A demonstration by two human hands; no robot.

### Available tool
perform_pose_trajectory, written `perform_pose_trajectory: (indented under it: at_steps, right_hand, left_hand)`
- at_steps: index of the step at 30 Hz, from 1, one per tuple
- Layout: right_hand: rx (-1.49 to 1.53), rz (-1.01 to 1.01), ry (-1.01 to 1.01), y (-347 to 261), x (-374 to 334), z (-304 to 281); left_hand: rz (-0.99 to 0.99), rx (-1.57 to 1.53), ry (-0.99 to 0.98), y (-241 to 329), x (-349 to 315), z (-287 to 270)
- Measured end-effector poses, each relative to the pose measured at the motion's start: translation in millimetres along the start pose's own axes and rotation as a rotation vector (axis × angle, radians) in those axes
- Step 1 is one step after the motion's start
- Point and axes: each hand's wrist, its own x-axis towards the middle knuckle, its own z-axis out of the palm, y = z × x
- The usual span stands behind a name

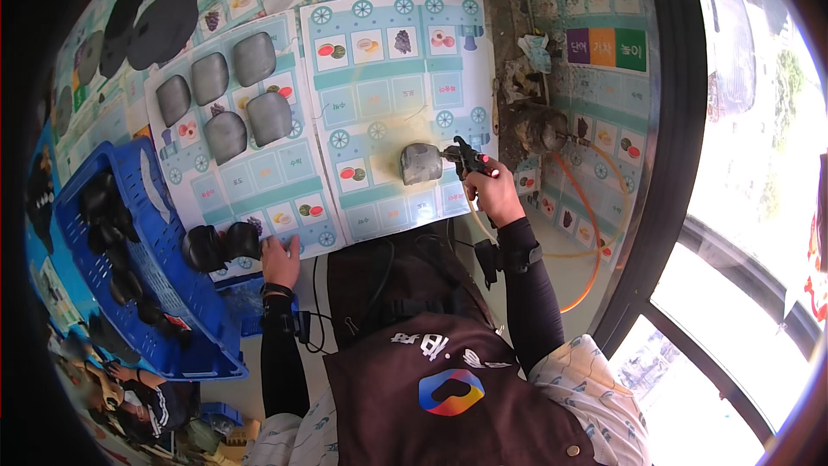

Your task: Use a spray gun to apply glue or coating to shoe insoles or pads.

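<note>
My right hand (498,193) is wrapped round a small black spray gun (471,158), its nozzle pointing left. Close in front of the nozzle sits a grey, rounded cup-like piece (421,164) on the printed paper sheet (371,237). Yellowish spray stain surrounds that piece. At the near left edge of the sheets lies my left hand (280,261), open, thumb apart from the fingers. Just left of it are two glossy black rounded pieces (222,246); whether the fingertips touch the nearer one, I cannot tell. Several matching grey pieces (226,136) lie farther back on the left sheet.
A blue plastic crate (159,276) with black pieces stands at the left. Dark flat oval pieces (162,26) lie at the far left. A grimy round metal fitting (543,128) is right of the sheets, with an orange hose (589,207) curving down. A window frame (668,147) borders the right.
</note>
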Motion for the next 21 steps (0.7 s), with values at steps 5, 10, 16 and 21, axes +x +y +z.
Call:
perform_pose_trajectory:
  at_steps: [5, 10, 16, 21]
  right_hand:
    - [-0.011, 0.038, -0.12, 7, 1, -1]
    - [-0.029, -0.092, -0.05, 23, 6, -4]
    - [-0.16, -0.104, -0.005, 50, -2, -27]
    - [-0.109, -0.038, -0.18, 54, -18, -30]
  left_hand:
    - [0.001, 0.009, -0.011, -6, 1, 3]
    - [0.004, 0.006, -0.012, -10, 3, 5]
    - [-0.015, 0.003, -0.005, -11, 3, 9]
    - [0.0, 0.019, 0.087, -16, 5, 15]
